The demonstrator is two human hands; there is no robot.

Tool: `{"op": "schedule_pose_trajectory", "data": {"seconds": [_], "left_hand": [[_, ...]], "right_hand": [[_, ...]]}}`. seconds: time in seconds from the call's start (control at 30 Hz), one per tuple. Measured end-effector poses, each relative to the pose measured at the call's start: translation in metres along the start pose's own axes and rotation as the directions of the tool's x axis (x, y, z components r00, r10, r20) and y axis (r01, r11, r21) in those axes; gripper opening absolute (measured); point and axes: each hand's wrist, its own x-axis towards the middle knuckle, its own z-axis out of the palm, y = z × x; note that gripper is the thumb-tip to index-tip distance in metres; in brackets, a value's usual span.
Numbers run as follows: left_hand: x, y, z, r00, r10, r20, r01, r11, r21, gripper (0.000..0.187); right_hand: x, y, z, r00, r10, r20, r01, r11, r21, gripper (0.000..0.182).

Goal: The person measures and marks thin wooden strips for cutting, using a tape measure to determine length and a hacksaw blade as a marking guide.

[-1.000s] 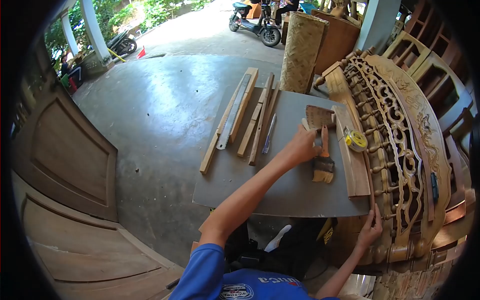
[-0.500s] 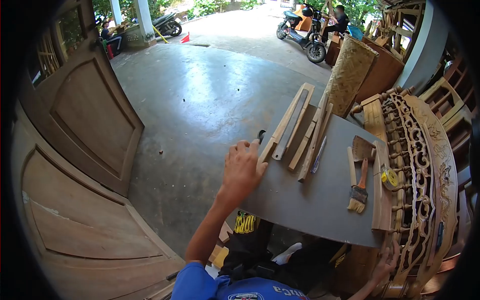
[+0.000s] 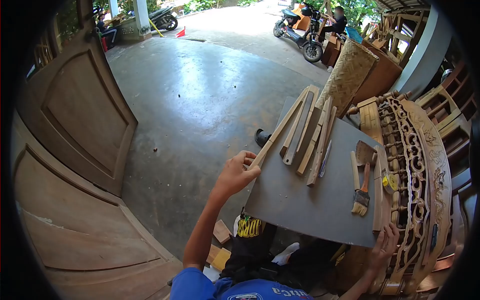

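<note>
My left hand [image 3: 237, 174] is closed on the near end of a thin wooden strip [image 3: 278, 131] at the table's left edge. Beside that strip lie a metal ruler [image 3: 298, 131], more narrow wooden strips [image 3: 317, 145] and a pen [image 3: 325, 159]. My right hand [image 3: 384, 246] rests at the table's near right corner, its fingers slightly apart and touching the near end of a wooden block [image 3: 382, 207]. Near the block are a paintbrush [image 3: 361, 195], a yellow tape measure [image 3: 390, 183], a hatchet-like blade [image 3: 365, 152] and a short wooden stick [image 3: 354, 170].
The grey table [image 3: 300, 212] stands before me. A carved wooden panel [image 3: 425, 175] borders its right side, and a rolled woven mat [image 3: 347, 75] stands behind. Wooden doors [image 3: 85, 225] lean at left. Wood offcuts [image 3: 220, 255] lie below. A person [image 3: 337, 22] sits beyond near a motorbike [image 3: 300, 37].
My left hand has closed on the strip's end and swung it leftward, apart from the others. The ruler and strips have shifted slightly. My right hand has moved up to the block's near end.
</note>
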Motion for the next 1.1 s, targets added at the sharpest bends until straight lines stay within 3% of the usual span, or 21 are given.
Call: {"op": "schedule_pose_trajectory", "data": {"seconds": [0.1, 0.17, 0.27, 0.37, 0.47, 0.57, 0.7, 0.8, 0.9, 0.97, 1.03, 1.1], "left_hand": [[0.006, -0.008, 0.002, 0.998, -0.007, 0.06, 0.008, 1.0, -0.007, 0.035], [0.01, -0.002, 0.001, 0.995, -0.065, 0.078, 0.059, 0.995, 0.076, 0.033], [0.003, 0.008, 0.003, 0.997, 0.001, -0.078, 0.023, 0.951, 0.308, 0.03], [-0.007, 0.003, 0.001, 0.986, 0.08, -0.148, -0.038, 0.962, 0.27, 0.026], [-0.025, 0.021, -0.005, 0.96, 0.156, -0.232, -0.078, 0.947, 0.313, 0.028], [-0.035, 0.022, -0.015, 0.942, 0.202, -0.269, -0.155, 0.97, 0.187, 0.031], [-0.05, 0.043, -0.012, 0.967, 0.185, -0.177, -0.209, 0.969, -0.133, 0.026], [-0.054, 0.051, 0.003, 0.938, 0.285, -0.196, -0.326, 0.918, -0.226, 0.023], [-0.052, 0.054, 0.01, 0.934, 0.284, -0.215, -0.328, 0.921, -0.209, 0.021], [-0.053, 0.056, 0.01, 0.943, 0.227, -0.245, -0.283, 0.931, -0.229, 0.02], [-0.054, 0.058, 0.013, 0.944, 0.201, -0.26, -0.264, 0.936, -0.234, 0.02], [-0.056, 0.06, 0.012, 0.937, 0.203, -0.285, -0.267, 0.94, -0.21, 0.021]], "right_hand": [[0.004, -0.022, 0.005, 0.999, -0.033, 0.022, 0.034, 0.998, -0.049, 0.016], [0.011, -0.049, 0.01, 0.995, 0.036, 0.094, -0.043, 0.996, 0.075, 0.015], [0.021, -0.078, 0.027, 0.965, -0.098, 0.242, 0.035, 0.967, 0.251, 0.016], [0.023, -0.093, 0.052, 0.895, -0.298, 0.331, 0.16, 0.909, 0.385, 0.016], [0.028, -0.097, 0.066, 0.86, -0.318, 0.398, 0.14, 0.899, 0.415, 0.017], [0.032, -0.089, 0.075, 0.865, -0.287, 0.411, 0.126, 0.918, 0.376, 0.018], [0.045, -0.093, 0.086, 0.867, -0.264, 0.422, 0.044, 0.884, 0.465, 0.018], [0.065, -0.116, 0.105, 0.9, -0.272, 0.341, 0.056, 0.848, 0.527, 0.018], [0.082, -0.144, 0.131, 0.913, -0.291, 0.287, 0.071, 0.804, 0.59, 0.022], [0.098, -0.17, 0.147, 0.901, -0.252, 0.352, 0.014, 0.83, 0.558, 0.03], [0.117, -0.196, 0.158, 0.822, -0.13, 0.554, -0.068, 0.944, 0.323, 0.044], [0.119, -0.207, 0.173, 0.77, -0.132, 0.624, -0.036, 0.968, 0.249, 0.051]]}}
